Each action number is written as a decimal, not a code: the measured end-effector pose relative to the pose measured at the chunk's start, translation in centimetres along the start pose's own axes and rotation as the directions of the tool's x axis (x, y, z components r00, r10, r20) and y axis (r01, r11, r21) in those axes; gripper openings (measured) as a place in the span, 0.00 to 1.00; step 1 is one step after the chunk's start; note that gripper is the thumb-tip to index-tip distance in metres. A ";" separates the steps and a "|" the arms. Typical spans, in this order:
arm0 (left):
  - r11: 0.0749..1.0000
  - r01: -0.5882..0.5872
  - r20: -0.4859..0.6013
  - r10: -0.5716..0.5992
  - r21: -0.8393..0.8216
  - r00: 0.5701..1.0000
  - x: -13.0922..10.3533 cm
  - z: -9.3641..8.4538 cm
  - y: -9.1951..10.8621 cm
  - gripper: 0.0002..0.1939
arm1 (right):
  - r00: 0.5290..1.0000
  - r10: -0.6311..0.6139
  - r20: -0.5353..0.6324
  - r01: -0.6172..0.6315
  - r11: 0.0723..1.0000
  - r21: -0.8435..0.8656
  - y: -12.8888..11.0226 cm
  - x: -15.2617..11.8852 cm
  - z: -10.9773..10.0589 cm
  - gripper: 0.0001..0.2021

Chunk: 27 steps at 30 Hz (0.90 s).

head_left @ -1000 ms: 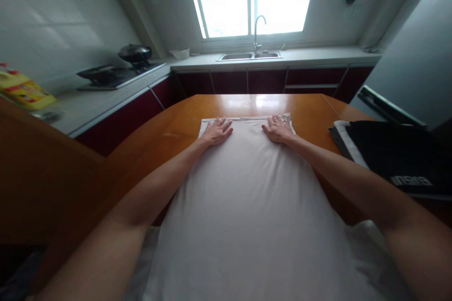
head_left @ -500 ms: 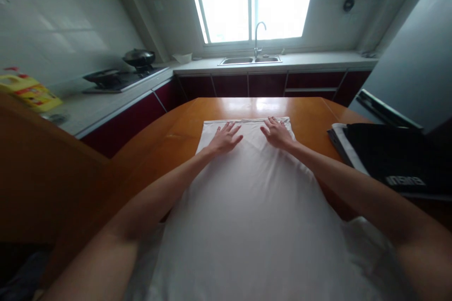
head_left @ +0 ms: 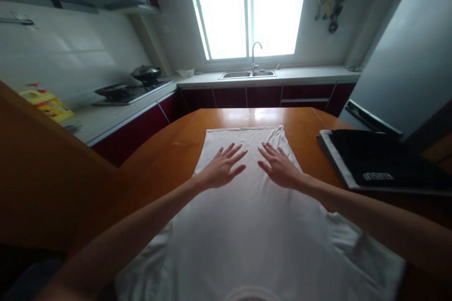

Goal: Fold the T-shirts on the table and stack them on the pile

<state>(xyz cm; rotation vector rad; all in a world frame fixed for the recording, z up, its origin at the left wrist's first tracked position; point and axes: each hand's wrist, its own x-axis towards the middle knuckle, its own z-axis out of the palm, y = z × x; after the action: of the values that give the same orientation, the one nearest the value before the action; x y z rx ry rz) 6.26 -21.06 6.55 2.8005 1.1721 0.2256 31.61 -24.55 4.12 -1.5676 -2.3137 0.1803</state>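
Wooden table (head_left: 169,150), white shirt (head_left: 247,225) mostly flat

The white shirt lies spread along the table, its body seemingly smoothed, unfolded. A dark folded pile (head_left: 388,155) sits to its right. Both sleeves (head_left: 374,258) look rumpled, not yet straightened. Left hand (head_left: 222,169) and right hand (head_left: 278,167) are palm-down over the cloth, grip released, fingers splayed; contact is unclear. Small creases remain near the far hem (head_left: 243,129).

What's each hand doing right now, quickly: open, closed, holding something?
Left hand: open, fingers spread over the white shirt, gripping nothing.
Right hand: open, fingers spread over the same shirt, gripping nothing.
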 end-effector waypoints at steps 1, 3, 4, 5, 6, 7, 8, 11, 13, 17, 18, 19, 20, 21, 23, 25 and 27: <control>1.000 -0.002 0.028 0.002 -0.020 1.000 -1.8 -0.4 0.9 0.32 | 1.000 -0.013 0.010 0.013 1.000 0.015 -0.5 -1.8 -0.4 0.32; 0.998 0.011 0.077 -0.006 -0.064 0.997 -5.6 -0.4 2.5 0.32 | 1.000 -0.025 0.010 0.024 0.999 0.039 -1.3 -5.6 -0.7 0.32; 0.996 0.024 0.092 -0.016 -0.083 0.996 -7.3 -0.1 3.2 0.32 | 1.000 -0.020 0.002 0.020 0.999 0.044 -1.5 -7.4 -0.5 0.32; 0.995 0.039 0.101 -0.029 -0.096 0.994 -8.9 0.4 3.7 0.32 | 1.000 -0.014 -0.003 0.014 0.999 0.044 -1.6 -9.1 -0.3 0.32; 0.993 0.053 0.106 -0.042 -0.104 0.993 -10.2 1.1 4.2 0.32 | 1.000 -0.005 -0.004 0.005 0.999 0.040 -1.7 -10.5 0.1 0.32; 0.993 0.062 0.110 -0.051 -0.105 0.993 -11.3 1.8 4.6 0.32 | 1.000 -0.001 0.007 0.001 0.999 0.035 -1.7 -11.8 0.5 0.31; 0.993 0.067 0.115 -0.055 -0.099 0.992 -12.1 2.4 4.9 0.31 | 1.000 -0.005 0.026 0.004 1.000 0.030 -1.7 -12.9 0.9 0.31; 0.995 0.072 0.119 -0.064 -0.068 0.991 -13.8 3.4 5.6 0.31 | 0.998 -0.034 0.047 0.034 0.999 0.010 -2.0 -15.0 1.3 0.30; 0.995 0.080 0.070 -0.076 -0.054 0.995 -14.8 3.2 6.2 0.31 | 0.998 -0.064 0.002 0.064 0.998 -0.006 -2.6 -16.1 1.0 0.29; 0.995 0.083 -0.018 -0.084 -0.057 0.996 -17.5 2.6 7.9 0.30 | 0.993 -0.105 -0.055 0.105 0.994 -0.008 -3.8 -18.7 0.6 0.29; 0.995 0.078 -0.002 -0.079 -0.060 0.997 -18.2 2.7 8.3 0.30 | 0.993 -0.112 -0.041 0.112 0.994 -0.004 -3.9 -19.4 0.8 0.29; 0.995 0.073 0.025 -0.072 -0.062 0.997 -18.8 2.8 8.6 0.30 | 0.992 -0.121 -0.020 0.121 0.993 0.000 -4.0 -20.0 1.0 0.29; 0.995 0.072 0.052 -0.068 -0.064 0.996 -19.3 2.9 8.9 0.30 | 0.992 -0.126 -0.005 0.126 0.992 0.000 -4.1 -20.5 1.2 0.29; 0.995 0.077 0.066 -0.073 -0.065 0.995 -19.7 3.0 9.2 0.30 | 0.992 -0.127 -0.004 0.127 0.992 -0.002 -4.2 -21.0 1.3 0.28; 0.993 0.092 0.031 -0.090 -0.068 0.995 -20.3 2.9 9.7 0.31 | 0.991 -0.130 -0.037 0.129 0.992 -0.012 -4.5 -21.6 1.3 0.28; 0.993 0.095 -0.047 -0.099 -0.074 0.994 -20.7 2.6 10.3 0.31 | 0.988 -0.138 -0.069 0.137 0.990 -0.018 -5.0 -22.1 1.1 0.28; 0.995 0.056 -0.045 -0.060 -0.080 0.997 -21.2 2.5 10.8 0.31 | 0.986 -0.164 -0.039 0.163 0.987 -0.009 -5.6 -22.7 1.0 0.28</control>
<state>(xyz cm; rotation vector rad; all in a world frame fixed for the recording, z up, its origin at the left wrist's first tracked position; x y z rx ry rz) -0.45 -43.89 3.54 2.7030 1.2251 0.3284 33.94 -47.52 0.15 -1.3627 -2.3998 0.1017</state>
